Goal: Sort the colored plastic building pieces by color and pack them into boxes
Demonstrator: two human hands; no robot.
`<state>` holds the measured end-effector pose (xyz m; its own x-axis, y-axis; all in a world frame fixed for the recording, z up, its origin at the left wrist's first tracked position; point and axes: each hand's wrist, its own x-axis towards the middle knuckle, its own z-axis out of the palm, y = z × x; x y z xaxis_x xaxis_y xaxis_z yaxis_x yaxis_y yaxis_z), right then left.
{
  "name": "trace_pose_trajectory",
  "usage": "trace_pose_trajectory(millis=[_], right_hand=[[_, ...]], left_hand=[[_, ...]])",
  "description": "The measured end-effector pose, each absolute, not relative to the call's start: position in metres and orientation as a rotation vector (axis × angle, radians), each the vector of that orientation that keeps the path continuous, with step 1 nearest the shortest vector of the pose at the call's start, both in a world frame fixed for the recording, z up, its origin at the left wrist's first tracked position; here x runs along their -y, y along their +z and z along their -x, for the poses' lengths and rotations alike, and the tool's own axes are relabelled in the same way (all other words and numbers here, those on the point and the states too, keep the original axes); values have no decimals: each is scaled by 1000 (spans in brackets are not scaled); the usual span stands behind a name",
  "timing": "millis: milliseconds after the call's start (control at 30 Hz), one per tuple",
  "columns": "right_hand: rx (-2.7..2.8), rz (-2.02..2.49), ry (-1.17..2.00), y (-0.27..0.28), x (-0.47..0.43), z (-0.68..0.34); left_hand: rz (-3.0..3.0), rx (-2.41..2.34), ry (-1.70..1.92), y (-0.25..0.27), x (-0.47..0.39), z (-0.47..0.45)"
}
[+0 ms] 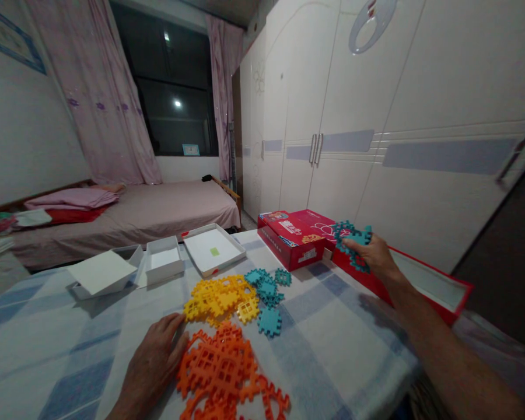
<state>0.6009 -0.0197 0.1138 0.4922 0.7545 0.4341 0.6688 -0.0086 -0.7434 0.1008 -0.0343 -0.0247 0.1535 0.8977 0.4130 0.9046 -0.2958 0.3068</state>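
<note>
My right hand (378,256) is closed around several teal interlocking plastic pieces (354,240), raised beside the red box at the right of the table. Flat on the cloth rests my left hand (155,356), fingers stretched out, against the left side of a heap of orange interlocking pieces (221,367). Its fingertips reach the edge of a yellow pile of interlocking pieces (219,297). To the right of the yellow pile lie several more teal pieces (269,321), loose on the cloth.
A red box (295,233) stands at the back, with a long open red tray (429,283) to its right. White open boxes (164,262) and a white lid (214,251) sit at the back left. A checked cloth (91,350) covers the table; beyond are a bed (170,207) and wardrobe (354,116).
</note>
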Motion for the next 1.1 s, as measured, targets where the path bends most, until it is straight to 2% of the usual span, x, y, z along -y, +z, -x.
trace_pose_trajectory(millis=[100,233,367,600,767,967,1100], right_hand=[[1052,1976,-120,125,14,-658],[961,2185,-237,116,12,-702],[1097,2035,-397,99,11,-672],[1963,1528,28,59,-10,-519],[2415,1406,392,41,-38,-449],[2555,1475,683,36,-75,-438],[2516,1446,645,34,-66,-441]], left_hand=[[2364,1864,-839,-25,34,-102],[2367,1869,-844,-22,35,-103],[2379,1849,-852,-21,36,-103],[2371,1854,-826,-20,37,-102],[2383,1852,-815,-20,38,-102],[2392,1854,-835,-22,37,-102],[2394,1894,-847,-19,38,-104]])
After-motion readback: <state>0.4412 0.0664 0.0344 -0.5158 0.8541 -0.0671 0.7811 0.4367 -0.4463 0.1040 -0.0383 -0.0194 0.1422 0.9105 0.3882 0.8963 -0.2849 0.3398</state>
